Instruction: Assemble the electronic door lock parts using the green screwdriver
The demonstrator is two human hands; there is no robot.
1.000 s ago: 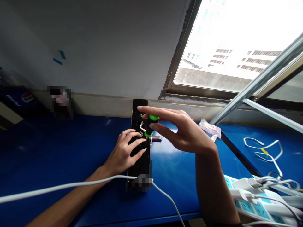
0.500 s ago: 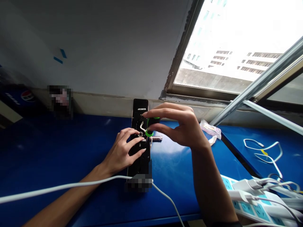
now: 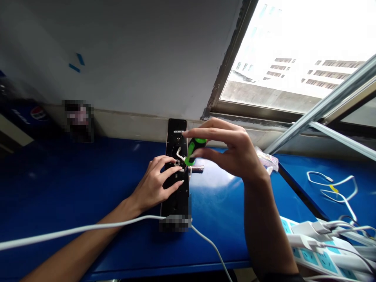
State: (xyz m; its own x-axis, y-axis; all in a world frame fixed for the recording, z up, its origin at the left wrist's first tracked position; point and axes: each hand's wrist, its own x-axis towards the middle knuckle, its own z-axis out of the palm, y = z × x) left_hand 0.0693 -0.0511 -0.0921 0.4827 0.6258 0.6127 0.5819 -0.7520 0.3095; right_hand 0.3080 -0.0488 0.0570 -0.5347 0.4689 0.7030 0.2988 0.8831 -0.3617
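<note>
A long black panel [image 3: 173,196] lies on the blue table, its far end near the wall, with a short white wire [image 3: 179,153] and a small round fitting on its face. My left hand [image 3: 157,178] rests on the panel's left side, fingers spread and nothing held. Above the panel's right edge, my right hand [image 3: 230,147] grips a green-and-black screwdriver [image 3: 194,149] between thumb and fingers. The screwdriver tilts down to the left; its tip is hard to make out. Beside the panel's right edge lies a short shiny metallic piece [image 3: 196,169].
A white cable [image 3: 88,228] crosses in front, over my left forearm and the panel's near end. At right are a power strip [image 3: 311,255] with plugs, a coiled white cable [image 3: 340,190] and a plastic packet [image 3: 267,159]. A metal frame [image 3: 323,103] slants before the window.
The screwdriver has tilted more, its handle leaning further right in my right hand. My left hand keeps its place on the panel. The whole view has shifted slightly.
</note>
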